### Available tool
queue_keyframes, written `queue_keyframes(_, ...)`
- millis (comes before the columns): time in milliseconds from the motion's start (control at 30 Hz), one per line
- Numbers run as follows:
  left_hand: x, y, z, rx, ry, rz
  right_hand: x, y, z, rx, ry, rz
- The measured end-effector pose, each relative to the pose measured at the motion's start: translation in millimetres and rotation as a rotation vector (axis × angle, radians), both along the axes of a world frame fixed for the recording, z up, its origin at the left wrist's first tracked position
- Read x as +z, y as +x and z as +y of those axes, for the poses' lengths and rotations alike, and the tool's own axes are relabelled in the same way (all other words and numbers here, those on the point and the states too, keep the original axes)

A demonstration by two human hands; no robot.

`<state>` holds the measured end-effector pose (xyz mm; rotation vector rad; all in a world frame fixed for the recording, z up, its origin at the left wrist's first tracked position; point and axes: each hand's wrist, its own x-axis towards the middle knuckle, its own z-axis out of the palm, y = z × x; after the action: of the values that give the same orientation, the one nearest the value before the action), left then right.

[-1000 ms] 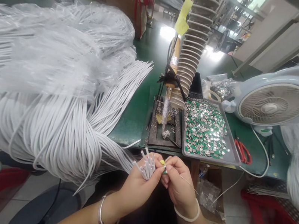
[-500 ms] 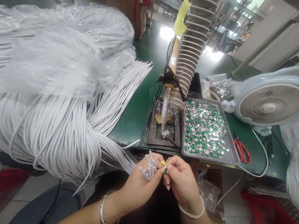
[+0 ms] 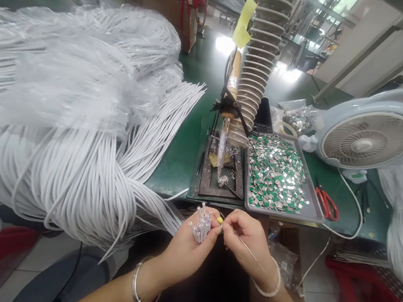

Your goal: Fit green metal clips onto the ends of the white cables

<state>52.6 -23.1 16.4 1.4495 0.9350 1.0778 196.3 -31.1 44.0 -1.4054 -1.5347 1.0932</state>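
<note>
My left hand (image 3: 193, 239) is closed around a bundle of white cables (image 3: 202, 225), their cut ends pointing up. The cables trail off leftward to a large heap. Between its thumb and forefinger sits a small yellow piece (image 3: 219, 220). My right hand (image 3: 247, 237) is closed in a pinch right beside the left fingertips. A thin silvery wire (image 3: 247, 247) that looks like solder runs from this pinch back across the hand toward the wrist. Whatever else lies between the fingertips is mostly hidden. Both hands are just off the table's front edge, below the soldering iron (image 3: 223, 139).
The iron hangs tip down over a dark metal stand (image 3: 214, 192), beside a ribbed hose (image 3: 263, 53). A grey tray (image 3: 316, 210) holds many small green-and-silver boards. Red-handled scissors (image 3: 327, 202) and a fan (image 3: 367, 141) stand right. A cable heap (image 3: 79, 172) fills the left.
My right hand has turned and shifted slightly, so more of the thin wire shows across it. The small green board seen at the fingertips before is now hidden. My left hand has barely moved.
</note>
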Motion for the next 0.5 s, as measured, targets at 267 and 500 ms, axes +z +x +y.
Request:
queue_keyframes(267, 9.9, -0.8, 4.8, 0.042, -0.178, -0.120, -5.6, -2.9, -0.7, -0.069, 0.223, -0.032)
queue_keyframes(500, 8.8, -5.1, 7.4, 0.022, -0.280, -0.213, -6.3, -4.6, 2.4, -0.017, 0.436, -0.066)
